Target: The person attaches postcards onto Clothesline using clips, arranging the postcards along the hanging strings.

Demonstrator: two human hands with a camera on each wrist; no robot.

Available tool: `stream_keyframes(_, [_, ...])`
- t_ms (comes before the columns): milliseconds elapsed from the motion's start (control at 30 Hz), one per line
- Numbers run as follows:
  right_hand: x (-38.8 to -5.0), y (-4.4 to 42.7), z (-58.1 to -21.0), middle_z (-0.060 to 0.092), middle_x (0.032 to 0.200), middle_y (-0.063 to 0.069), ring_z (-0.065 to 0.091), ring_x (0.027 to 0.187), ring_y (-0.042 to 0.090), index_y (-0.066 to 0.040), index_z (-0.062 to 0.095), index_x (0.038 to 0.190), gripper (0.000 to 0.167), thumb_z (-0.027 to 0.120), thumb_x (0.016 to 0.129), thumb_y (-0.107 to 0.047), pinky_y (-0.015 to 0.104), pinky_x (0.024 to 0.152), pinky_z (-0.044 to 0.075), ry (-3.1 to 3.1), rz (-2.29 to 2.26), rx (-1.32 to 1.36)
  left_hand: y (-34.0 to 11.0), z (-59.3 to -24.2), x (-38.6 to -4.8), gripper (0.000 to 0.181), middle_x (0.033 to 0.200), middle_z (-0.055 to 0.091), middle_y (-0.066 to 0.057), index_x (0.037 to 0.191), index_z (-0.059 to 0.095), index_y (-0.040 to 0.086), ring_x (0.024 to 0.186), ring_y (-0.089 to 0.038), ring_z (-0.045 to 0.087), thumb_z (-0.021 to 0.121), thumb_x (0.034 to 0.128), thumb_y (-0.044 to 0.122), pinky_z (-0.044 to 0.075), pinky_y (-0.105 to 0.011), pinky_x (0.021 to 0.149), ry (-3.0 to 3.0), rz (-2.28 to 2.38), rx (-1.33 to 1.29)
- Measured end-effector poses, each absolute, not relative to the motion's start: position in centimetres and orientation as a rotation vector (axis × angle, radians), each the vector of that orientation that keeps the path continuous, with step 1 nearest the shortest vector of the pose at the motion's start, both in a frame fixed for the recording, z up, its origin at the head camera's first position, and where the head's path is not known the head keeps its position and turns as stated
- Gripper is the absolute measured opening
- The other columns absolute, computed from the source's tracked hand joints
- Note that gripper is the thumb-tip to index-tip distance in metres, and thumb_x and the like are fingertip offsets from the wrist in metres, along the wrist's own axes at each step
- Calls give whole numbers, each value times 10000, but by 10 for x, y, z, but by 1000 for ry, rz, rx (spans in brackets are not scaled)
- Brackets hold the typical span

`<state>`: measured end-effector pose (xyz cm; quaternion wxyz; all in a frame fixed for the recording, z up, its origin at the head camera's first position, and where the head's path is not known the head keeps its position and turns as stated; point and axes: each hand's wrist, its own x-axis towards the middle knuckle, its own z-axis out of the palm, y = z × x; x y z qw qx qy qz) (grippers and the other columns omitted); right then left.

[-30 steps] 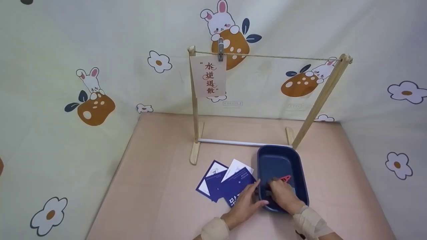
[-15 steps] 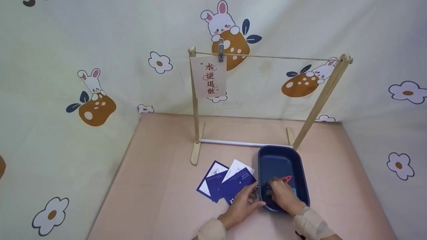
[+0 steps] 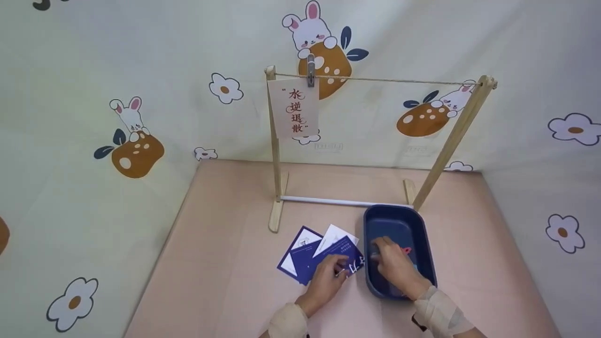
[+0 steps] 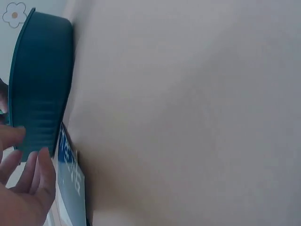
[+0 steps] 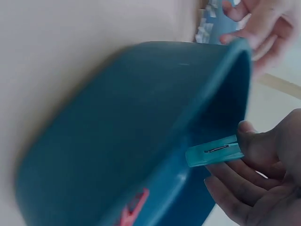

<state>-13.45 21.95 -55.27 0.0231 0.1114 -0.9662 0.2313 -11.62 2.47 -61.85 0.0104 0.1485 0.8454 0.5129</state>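
My right hand (image 3: pixel 398 266) is over the dark blue tray (image 3: pixel 429 253), pinching a clothespin (image 5: pixel 214 151) between thumb and fingers. The clothespin looks teal in the right wrist view. My left hand (image 3: pixel 323 280) hovers at the overlapping blue and white cards (image 3: pixel 300 260), left of the tray. Its fingers are loosely bent, and thumb and fingertips stand apart with nothing visible between them in the left wrist view. A red clip (image 3: pixel 406 250) lies in the tray, partly hidden by my right hand.
Behind the tray stands a wooden frame (image 3: pixel 450 143) with a string (image 3: pixel 399 80) across its top. A grey clip (image 3: pixel 311 70) holds a pale card (image 3: pixel 295 110) with red characters at the string's left end. A rabbit-print cloth backs the pink table (image 3: pixel 225 211).
My left hand has moved left from the tray's edge onto the cards. My right hand has risen slightly inside the tray with the clothespin.
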Motion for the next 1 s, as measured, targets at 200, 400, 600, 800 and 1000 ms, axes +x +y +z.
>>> stream_keyframes(200, [-136,211,-532,672,1006,159,680,895,268,49,645,1115,268,718,858,56,416,758,602,-2891,800,371,15,-614,-123,222,990,678,-70,1057,694,75,942,-221,606,726,849,4,520,-344,856,2920,1410,278])
stream_keyframes(400, [-133,201,-510,667,1022,120,663,882,208,25,640,1149,291,722,870,35,369,735,598,-2821,826,387,12,-616,-126,239,1038,664,-84,1048,719,90,988,-265,587,775,818,54,495,-414,847,3074,1214,125])
stream_keyframes(600, [-127,188,-486,668,1090,120,685,980,227,8,631,1190,311,702,889,32,369,807,611,-2775,840,415,7,-621,-124,324,1143,626,-97,1120,713,106,1024,-253,521,812,819,169,450,-397,836,3083,1086,37])
stream_keyframes(800, [-122,179,-465,662,1127,106,683,1062,239,-20,617,1237,345,688,903,25,372,888,600,-2724,878,444,2,-624,-128,452,1224,580,-125,1192,679,87,1105,-276,478,838,790,220,435,-472,946,3054,1049,38])
stream_keyframes(1000, [-117,178,-453,665,1120,93,687,1044,216,-24,619,1241,356,699,897,15,343,880,604,-2666,888,458,-2,-625,-130,592,1330,539,-171,1268,650,55,1182,-325,451,865,745,231,402,-542,1032,2993,1070,33])
